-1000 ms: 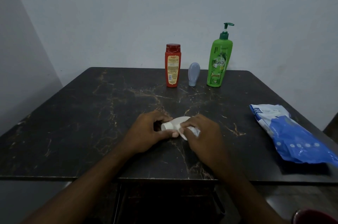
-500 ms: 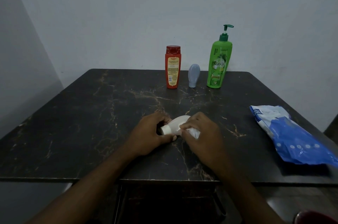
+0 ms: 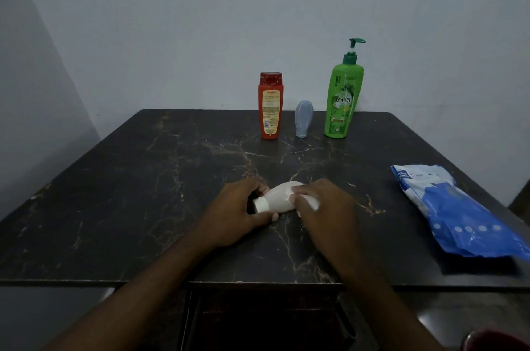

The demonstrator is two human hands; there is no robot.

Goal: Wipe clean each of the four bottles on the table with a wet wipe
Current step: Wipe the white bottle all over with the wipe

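Resting on dark veined marble table (image 3: 149,201), cradling small white bottle (image 3: 279,198) lying sideways, cap leftward, in left hand (image 3: 238,211), pressing crumpled white wet wipe (image 3: 311,203) against it with right hand (image 3: 327,207), leaving red bottle (image 3: 270,105), grey bottle (image 3: 303,118), green pump bottle (image 3: 343,98) standing behind.

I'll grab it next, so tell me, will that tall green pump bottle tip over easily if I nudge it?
Probably, if pushed high: the green pump bottle stands tall and slim on a narrow base. Its pump head adds height. It looks like rigid plastic, so it should hold its shape when gripped.
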